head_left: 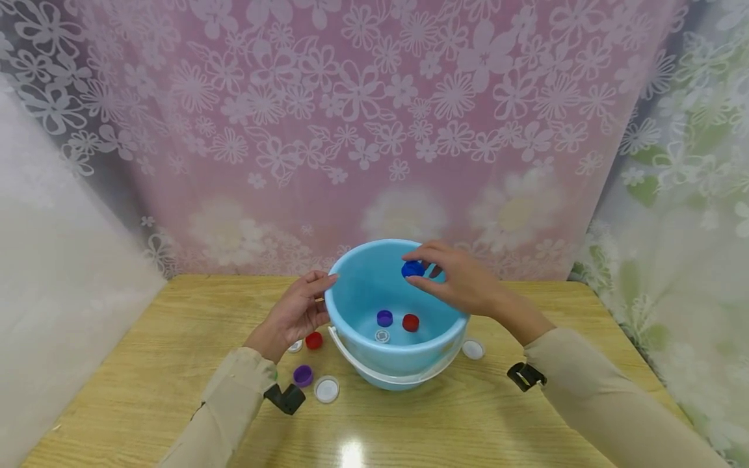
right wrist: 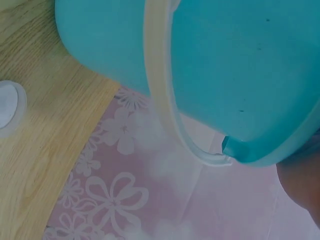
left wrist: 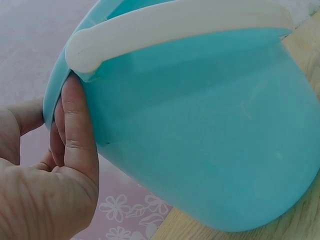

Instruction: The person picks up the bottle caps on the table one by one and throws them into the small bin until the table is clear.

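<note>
A light blue bucket [head_left: 398, 357] stands on the table, its white handle [head_left: 374, 374] hanging down in front. My left hand [head_left: 301, 309] grips the bucket's left rim, thumb over the edge and fingers against the outer wall, as the left wrist view shows close up. Over the bucket's opening, at the right side, my right hand [head_left: 462, 276] pinches a blue bottle cap [head_left: 413, 270] between thumb and fingers. Down on the bucket's floor lie a purple cap [head_left: 384, 318], a red cap [head_left: 411, 322] and a white cap [head_left: 382, 336].
Left of the bucket, the wooden table [head_left: 175, 364] bears a red cap [head_left: 313, 340], a purple cap [head_left: 303, 376], a white lid [head_left: 326, 389] and a partly hidden white cap [head_left: 295, 346]. Another white lid [head_left: 473, 349] lies to the right. A pink flowered curtain [head_left: 363, 130] hangs behind.
</note>
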A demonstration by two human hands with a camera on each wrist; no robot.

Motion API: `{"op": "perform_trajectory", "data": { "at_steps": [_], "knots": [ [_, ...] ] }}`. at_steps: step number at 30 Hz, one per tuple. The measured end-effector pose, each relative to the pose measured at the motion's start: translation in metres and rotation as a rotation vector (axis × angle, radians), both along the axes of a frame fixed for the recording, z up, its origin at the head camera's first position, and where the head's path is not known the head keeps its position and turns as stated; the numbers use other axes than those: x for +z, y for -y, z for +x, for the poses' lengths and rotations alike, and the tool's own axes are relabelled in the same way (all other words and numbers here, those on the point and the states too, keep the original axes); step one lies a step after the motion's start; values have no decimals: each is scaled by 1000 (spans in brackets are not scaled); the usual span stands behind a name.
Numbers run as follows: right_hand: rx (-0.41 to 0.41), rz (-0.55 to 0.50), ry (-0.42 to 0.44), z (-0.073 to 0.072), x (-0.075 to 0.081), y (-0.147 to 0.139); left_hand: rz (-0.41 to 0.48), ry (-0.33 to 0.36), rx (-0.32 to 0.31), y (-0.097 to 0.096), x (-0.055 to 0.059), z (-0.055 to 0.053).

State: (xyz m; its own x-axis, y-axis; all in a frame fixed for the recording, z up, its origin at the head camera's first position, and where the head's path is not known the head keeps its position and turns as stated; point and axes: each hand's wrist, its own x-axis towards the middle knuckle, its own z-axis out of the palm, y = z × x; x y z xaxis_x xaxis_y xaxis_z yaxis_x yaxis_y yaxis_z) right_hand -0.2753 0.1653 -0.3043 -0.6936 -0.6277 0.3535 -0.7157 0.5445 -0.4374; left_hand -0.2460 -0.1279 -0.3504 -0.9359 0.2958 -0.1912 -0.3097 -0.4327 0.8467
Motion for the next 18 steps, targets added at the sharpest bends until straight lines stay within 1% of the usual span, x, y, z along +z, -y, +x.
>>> {"op": "perform_trajectory", "data": {
  "at_steps": [4,7,15,18],
  "knots": [
    [17,-4,25,-4,-1,5,5,2,0,0,0,-1],
    [10,19,35,-6,-3,6,17,-4,-7,-1,-1,-1],
    [-24,113,21,-5,-8,8,54,-7,-7,-1,-4,-2],
    [-27,150,34,-5,-9,10,77,-7,-9,0,-6,-2]
  ]
}}
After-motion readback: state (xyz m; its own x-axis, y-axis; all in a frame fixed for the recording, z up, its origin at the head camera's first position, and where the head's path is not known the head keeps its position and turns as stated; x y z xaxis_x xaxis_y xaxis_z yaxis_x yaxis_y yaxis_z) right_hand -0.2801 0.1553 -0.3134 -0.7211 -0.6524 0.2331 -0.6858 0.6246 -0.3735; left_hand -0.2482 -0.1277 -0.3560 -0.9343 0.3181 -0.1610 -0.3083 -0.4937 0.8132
